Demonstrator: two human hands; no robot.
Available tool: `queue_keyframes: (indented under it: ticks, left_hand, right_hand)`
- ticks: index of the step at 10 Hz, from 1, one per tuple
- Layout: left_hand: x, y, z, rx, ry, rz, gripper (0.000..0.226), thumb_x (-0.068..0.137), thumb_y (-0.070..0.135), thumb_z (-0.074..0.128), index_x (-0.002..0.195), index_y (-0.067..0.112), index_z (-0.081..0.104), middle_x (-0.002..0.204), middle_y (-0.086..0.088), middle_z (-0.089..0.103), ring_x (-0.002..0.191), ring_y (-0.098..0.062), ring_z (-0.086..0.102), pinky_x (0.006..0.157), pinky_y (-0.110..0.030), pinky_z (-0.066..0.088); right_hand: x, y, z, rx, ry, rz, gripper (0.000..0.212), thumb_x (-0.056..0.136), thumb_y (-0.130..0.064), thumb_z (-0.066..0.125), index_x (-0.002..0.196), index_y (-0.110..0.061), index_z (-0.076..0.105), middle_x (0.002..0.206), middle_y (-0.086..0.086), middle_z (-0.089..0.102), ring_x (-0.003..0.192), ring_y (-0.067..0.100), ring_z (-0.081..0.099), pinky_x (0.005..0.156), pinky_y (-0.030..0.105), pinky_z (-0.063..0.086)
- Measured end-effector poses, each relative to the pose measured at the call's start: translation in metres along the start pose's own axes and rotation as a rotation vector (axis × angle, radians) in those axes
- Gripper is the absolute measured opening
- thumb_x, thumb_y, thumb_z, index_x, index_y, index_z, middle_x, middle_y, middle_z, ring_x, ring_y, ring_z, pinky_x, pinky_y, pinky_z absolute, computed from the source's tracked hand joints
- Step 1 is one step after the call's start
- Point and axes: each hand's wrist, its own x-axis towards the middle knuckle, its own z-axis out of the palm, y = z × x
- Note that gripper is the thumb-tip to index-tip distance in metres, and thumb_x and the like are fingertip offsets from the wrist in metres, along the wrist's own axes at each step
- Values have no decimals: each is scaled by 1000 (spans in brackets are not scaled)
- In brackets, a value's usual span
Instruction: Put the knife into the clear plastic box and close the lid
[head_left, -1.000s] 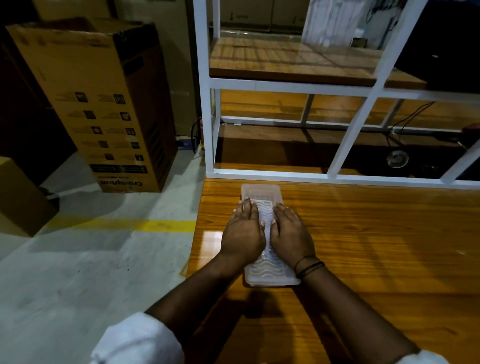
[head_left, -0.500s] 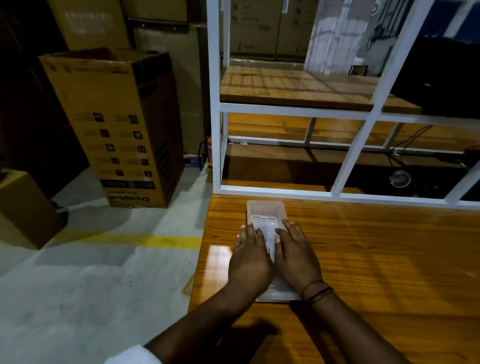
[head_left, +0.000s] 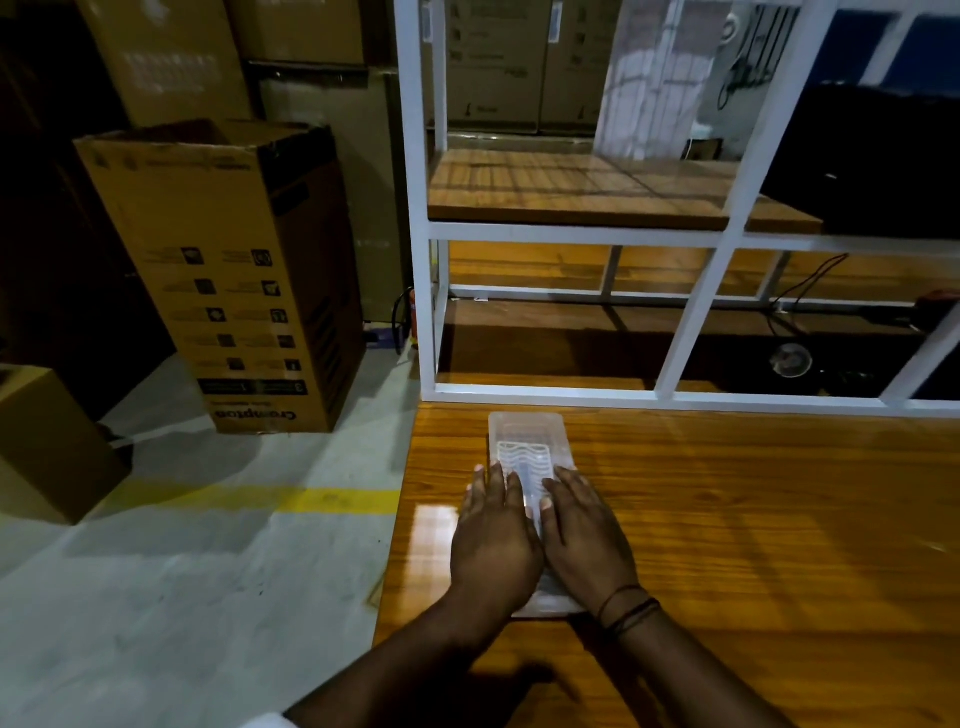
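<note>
Box near table's left edge, lid down. Left hand, right hand flat, holding nothing, slid back toward near end since before; closing judged nearly done. Knife unseen.

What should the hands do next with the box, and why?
Probably press down once more, then lift away. Both hands, left and right, lie flat on the lid of the box, which looks shut; whether it has latched can't be seen.

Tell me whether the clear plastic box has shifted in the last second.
No. The clear plastic box keeps its far end just short of the white frame rail, as before.
</note>
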Motion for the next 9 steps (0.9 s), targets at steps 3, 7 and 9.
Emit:
queue_keyframes:
  ticks: [3,7,9]
  left_hand:
    - [-5,-1,-3,106,18,69,56,92,39,38,128,14,72,135,-7,70,133,-29,61,111,-46,46]
    - [16,6,-37,79,-39,142,99,78,54,-8,159,11,30,170,-11,23,159,-26,13,128,-35,4]
    - [60,12,-78,126,124,150,57,108,36,28,159,10,29,169,-11,25,159,-26,13,129,-37,8]
  right_hand:
    - [-6,-2,-3,-38,46,-8,63,95,-45,21,128,-14,65,140,8,60,136,25,50,113,36,38]
    - [10,-4,-17,-56,-46,-44,49,102,-38,31,142,-19,51,153,3,46,145,19,36,120,32,24]
    - [54,-14,-38,-57,70,-84,47,102,-35,33,142,-17,50,155,6,43,148,22,31,121,37,26]
